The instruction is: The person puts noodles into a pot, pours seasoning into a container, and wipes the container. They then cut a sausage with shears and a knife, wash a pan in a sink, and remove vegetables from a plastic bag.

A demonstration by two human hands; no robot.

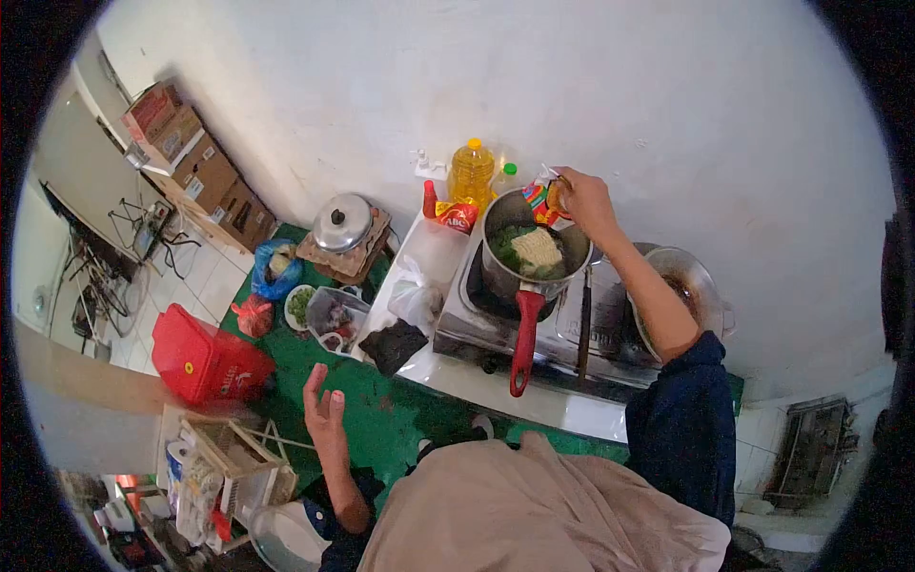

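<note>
My right hand (586, 205) is closed on a colourful red, yellow and blue plastic packet (541, 197) at the far rim of a saucepan. The saucepan (492, 257), with its red handle (523, 348) pointing towards me, stands on the left burner of the stove (454, 341). Inside it a pale block of dried noodles (538, 248) rests on leafy greens (507, 250). My left hand (326, 419) hangs in the air over the floor, left of the counter, with its fingers apart and nothing in it.
A wok (684, 262) stands on the right burner; a long dark-handled utensil (584, 329) lies between. Behind are an oil bottle (472, 172) and a red sauce bottle (430, 198). A clear plastic bag (416, 297) and black cloth (394, 346) lie left. A red bin (205, 357) stands on the floor.
</note>
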